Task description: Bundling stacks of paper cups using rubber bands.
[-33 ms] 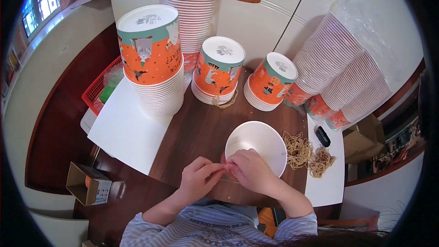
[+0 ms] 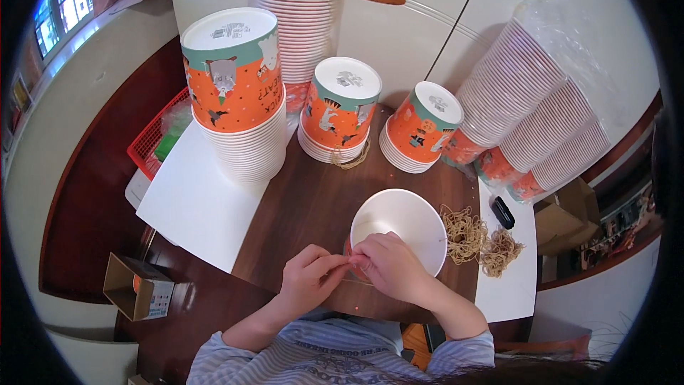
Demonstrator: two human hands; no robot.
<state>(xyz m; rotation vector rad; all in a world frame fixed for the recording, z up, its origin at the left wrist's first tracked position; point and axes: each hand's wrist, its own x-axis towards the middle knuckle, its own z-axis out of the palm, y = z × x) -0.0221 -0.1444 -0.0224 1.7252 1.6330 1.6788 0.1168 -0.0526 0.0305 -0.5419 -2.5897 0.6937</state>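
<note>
A white-lined paper bucket (image 2: pixel 410 224) with an orange outside leans on its side, its mouth facing up toward me. At its near-left rim my left hand (image 2: pixel 311 271) is closed in a pinch, thumb and forefinger together. My right hand (image 2: pixel 390 265) bends over the rim, fingertips pinched against those of the left. What lies between the fingertips is too small to make out; a thin pale line shows just below them. Right of the bucket lie two tangled bundles of tan cord (image 2: pixel 464 234), with a black oblong object (image 2: pixel 502 212) beyond them.
Behind stand upturned orange-and-green bucket stacks: a tall one (image 2: pixel 231 78) at left, a middle one (image 2: pixel 340 107) with cord at its base, and a smaller one (image 2: pixel 422 128). Plastic-wrapped stacks (image 2: pixel 513 85) lean at right. A red basket (image 2: pixel 147 144) and open carton (image 2: pixel 135 292) are left.
</note>
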